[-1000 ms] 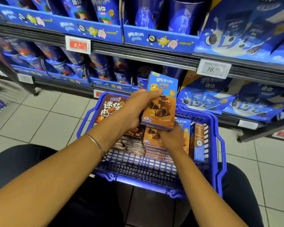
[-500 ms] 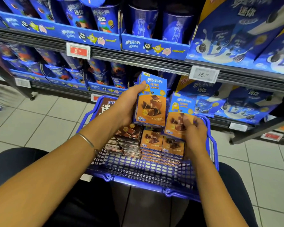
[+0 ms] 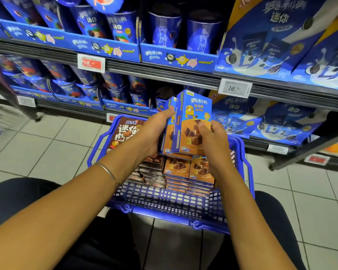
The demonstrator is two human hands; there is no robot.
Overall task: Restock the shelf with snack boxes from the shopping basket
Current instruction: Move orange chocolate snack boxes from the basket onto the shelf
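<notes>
— Boxes, then: what has changed since half a second ago?
— The right hand [image 3: 213, 141] has brought the front box [image 3: 195, 121] up from the shopping basket [image 3: 246, 168] and set it against the rear box [image 3: 169, 133] in the left hand [image 3: 154, 131]. Before, they were apart.
— And the hands?
— Each grips its own box, the left thumb high on the rear one, the right fingers on the front face. Both boxes stand upright, touching, above the basket, in front of the shelf [image 3: 154, 74].
— Counts?
— Two boxes held. In the basket, two orange stacks [image 3: 189, 172] at the right, one dark stack [image 3: 152, 170] left of them, one large brown box [image 3: 125, 133] at the far left.
</notes>
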